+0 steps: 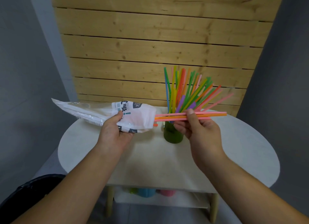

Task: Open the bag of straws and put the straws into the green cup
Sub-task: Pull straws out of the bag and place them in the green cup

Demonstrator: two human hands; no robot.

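1. Behind everything, wooden slat wall [158,39], rising from the far edge of the tabletop, flanked by grey walls on both sides.
2. Below that, white oval tabletop [167,156], its near edge just ahead of the forearms, far edge against the slats; broad bare surface toward the near side and out to left and right rims.
3. Under the tabletop, lower shelf [158,200] with blurred blue, pink and green cups, too soft to tell more.
4. Above the left half of the tabletop, bag of straws [103,113], white printed plastic, held off the surface, lying roughly level, open mouth facing right, tail reaching past the left rim.
5. Left hand [115,133], clenched around the bag near its mouth.
6. Right hand [199,126], pinching a few pink and orange straws [173,117] near their middle, lying level, left ends inside the bag mouth, right ends jutting well past the fingers.
7. Behind the right hand, green cup [173,135], upright on the tabletop near its far middle, partly hidden by fingers.
8. Standing in the cup, fanned bundle of coloured straws [185,89], leaning mostly right, tips reaching up across the slats.
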